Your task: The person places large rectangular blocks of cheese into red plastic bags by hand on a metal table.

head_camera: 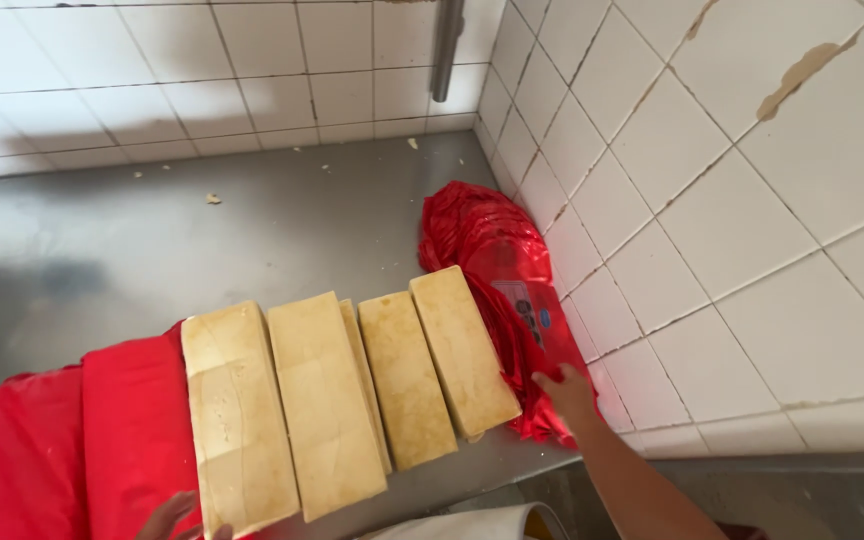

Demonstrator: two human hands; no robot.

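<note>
- so there's a steel table (282, 215) pushed into a corner of white tiled wall (752, 200); a few crumbs (213, 198) scattered on the bare metal toward the back
- lined up on it are pale yellowish blocks (352, 390), look like slabs of cheese or tofu, can't say which; I count four clear ones side by side, plus a thinner slab wedged between the second and third; all long sides touching, running away from the person
- the leftmost block (237, 420) sits on a red plastic sheet (72, 450) spread over the left part of the table; the rightmost block (464, 350) lies up against a bundle of red plastic bags
- that stack of red plastic bags (497, 250) is crammed against the right-hand wall, crumpled at the far end, with a printed patch showing on top
- right hand (564, 392) is down on the near end of the bag stack, just beside the rightmost block; fingers look curled onto the plastic, but whether it's actually pinching a bag I can't tell
- left hand (180, 516) only pokes in at the bottom edge, fingertips at the near end of the leftmost block, on the red sheet; too cut off to say if it's open or gripping
- grey pipe (447, 50) hangs down the back wall; something white (472, 522) at the bottom edge, just below the table edge
</note>
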